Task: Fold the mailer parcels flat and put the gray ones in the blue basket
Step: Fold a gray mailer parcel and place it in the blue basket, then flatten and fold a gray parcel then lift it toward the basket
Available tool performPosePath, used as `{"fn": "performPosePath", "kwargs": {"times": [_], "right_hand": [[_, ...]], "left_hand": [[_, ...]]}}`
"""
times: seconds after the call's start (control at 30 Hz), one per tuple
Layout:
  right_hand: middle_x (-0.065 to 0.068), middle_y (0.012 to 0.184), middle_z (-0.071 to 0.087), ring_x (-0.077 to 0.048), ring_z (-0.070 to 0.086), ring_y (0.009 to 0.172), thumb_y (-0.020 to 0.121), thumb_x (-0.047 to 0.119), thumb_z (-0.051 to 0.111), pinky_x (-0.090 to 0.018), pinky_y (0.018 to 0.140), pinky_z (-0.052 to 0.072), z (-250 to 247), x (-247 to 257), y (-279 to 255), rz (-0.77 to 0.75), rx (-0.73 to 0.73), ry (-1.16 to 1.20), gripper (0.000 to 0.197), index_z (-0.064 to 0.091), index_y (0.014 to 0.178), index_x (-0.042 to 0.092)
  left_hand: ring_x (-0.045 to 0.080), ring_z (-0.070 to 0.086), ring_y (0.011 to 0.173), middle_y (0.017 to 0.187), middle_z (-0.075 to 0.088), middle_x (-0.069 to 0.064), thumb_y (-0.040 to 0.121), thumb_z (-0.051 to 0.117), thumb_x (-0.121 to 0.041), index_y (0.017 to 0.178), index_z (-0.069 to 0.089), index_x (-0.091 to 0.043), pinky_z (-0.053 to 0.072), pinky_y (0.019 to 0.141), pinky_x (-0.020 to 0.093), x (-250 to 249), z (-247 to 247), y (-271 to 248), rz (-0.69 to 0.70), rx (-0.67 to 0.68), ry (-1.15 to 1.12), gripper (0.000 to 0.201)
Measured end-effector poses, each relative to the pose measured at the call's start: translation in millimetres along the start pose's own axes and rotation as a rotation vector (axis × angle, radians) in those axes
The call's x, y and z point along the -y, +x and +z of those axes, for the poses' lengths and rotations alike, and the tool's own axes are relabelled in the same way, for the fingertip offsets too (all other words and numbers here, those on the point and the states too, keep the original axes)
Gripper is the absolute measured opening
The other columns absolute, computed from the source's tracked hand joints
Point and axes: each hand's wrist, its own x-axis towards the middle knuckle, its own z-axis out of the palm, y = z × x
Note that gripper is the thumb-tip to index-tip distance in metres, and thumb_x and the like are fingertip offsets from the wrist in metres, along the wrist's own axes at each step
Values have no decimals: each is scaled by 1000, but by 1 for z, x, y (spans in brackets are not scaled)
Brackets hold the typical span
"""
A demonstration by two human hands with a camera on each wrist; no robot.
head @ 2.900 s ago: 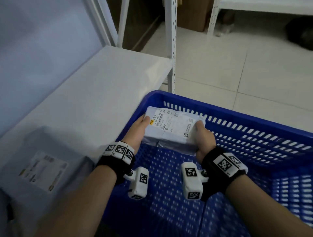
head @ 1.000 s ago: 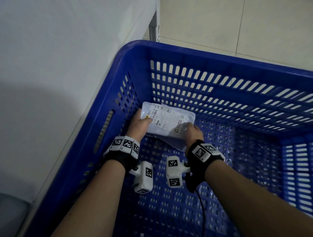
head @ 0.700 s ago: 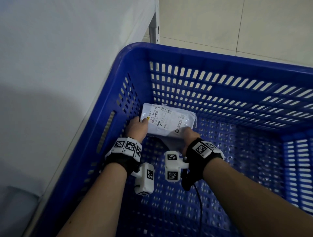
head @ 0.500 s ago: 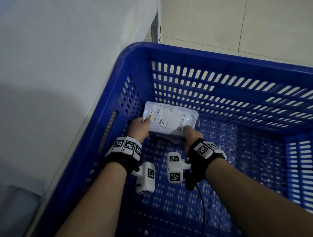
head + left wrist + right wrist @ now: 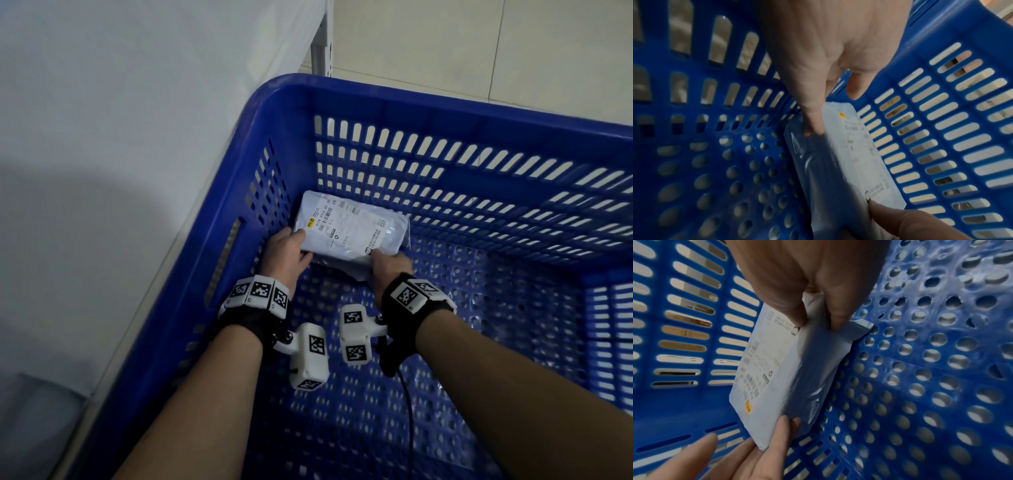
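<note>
A folded gray mailer parcel with a white shipping label on top lies low in the far left corner of the blue basket. My left hand holds its left end, thumb on the label and fingers beneath. My right hand pinches its right end. In the left wrist view a finger of my left hand presses the side of the parcel. In the right wrist view my right hand has thumb and finger clamped on the parcel, whose loose flap touches the perforated basket floor.
A white shelf board runs along the basket's left side, with its upright post at the far corner. Another gray mailer lies on it at the near left. Tiled floor lies beyond. A black cable hangs from my right wrist.
Both hands have carried the folded parcel from rim height down into the basket, toward its far left corner. Their hold on it has not changed.
</note>
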Motion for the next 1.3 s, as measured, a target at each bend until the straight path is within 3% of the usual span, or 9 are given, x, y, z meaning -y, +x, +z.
{"fn": "performPosePath", "kwargs": {"times": [0.13, 0.3, 0.47, 0.57, 0.7, 0.83, 0.93, 1.1, 1.3], "right_hand": [[-18, 126, 61, -30, 60, 107, 95, 26, 55, -32, 83, 44, -10, 9, -4, -21, 41, -147, 41, 58, 126, -1], [-17, 129, 53, -28, 55, 98, 95, 30, 56, -30, 77, 49, -35, 30, -28, -143, 200, -566, 48, 47, 136, 7], [-15, 102, 49, -21, 46, 74, 96, 7, 49, -32, 74, 40, -68, 60, -73, -402, 203, -937, 15, 40, 108, 4], [-20, 116, 55, -31, 58, 96, 92, 6, 57, -38, 78, 46, -76, 84, -94, -494, 189, -959, 34, 41, 122, 0], [-19, 117, 57, -35, 58, 98, 82, 8, 72, -36, 76, 47, -108, 128, -142, -644, 158, -939, 46, 44, 119, 5], [-15, 112, 59, -30, 55, 86, 83, 10, 70, -37, 72, 47, -137, 156, -198, -775, 106, -872, 38, 44, 110, 9], [-15, 108, 58, -35, 59, 100, 85, 10, 69, -36, 73, 43, -157, 169, -239, -833, 115, -841, 43, 44, 120, 1], [-16, 102, 54, -30, 52, 86, 87, 2, 61, -34, 72, 40, -178, 178, -311, -967, 60, -742, 37, 43, 119, 1], [-21, 135, 51, -34, 51, 126, 94, 13, 57, -35, 95, 42, -143, 188, -409, -984, 213, -452, 46, 42, 136, 2]], "left_hand": [[24, 56, 121, 129, 61, 4, 102, 44, -18, 125, 57, -19, 43, 95, 36, -3, 3, -1, -27, 58, 98, 26], [30, 38, 138, 154, 35, -3, 104, 39, -38, 153, 26, -35, 35, 109, 50, -21, 11, -23, -84, 63, 296, 51], [22, 52, 107, 117, 49, -4, 105, 38, -37, 135, 48, -29, 43, 93, 40, -65, 6, -65, -28, 14, 311, 33], [18, 50, 108, 116, 45, -10, 104, 40, -39, 136, 49, -32, 44, 94, 37, -92, 3, -92, 22, 11, 302, 33], [11, 49, 76, 84, 51, -6, 103, 41, -33, 81, 48, -28, 41, 74, 29, -130, 13, -137, 162, 22, 363, 24], [13, 57, 80, 83, 60, -5, 102, 43, -37, 79, 55, -23, 44, 87, 31, -163, 25, -185, 265, -10, 429, 30], [22, 58, 102, 108, 65, 1, 101, 40, -41, 89, 61, -18, 41, 101, 36, -183, 26, -222, 338, 7, 499, 33], [24, 44, 135, 148, 46, 5, 99, 39, -48, 144, 45, -8, 30, 118, 40, -218, 4, -298, 497, -103, 524, 60], [16, 53, 102, 111, 57, 2, 102, 36, -43, 115, 58, -9, 41, 97, 30, -235, -55, -383, 587, -214, 508, 43]]}}
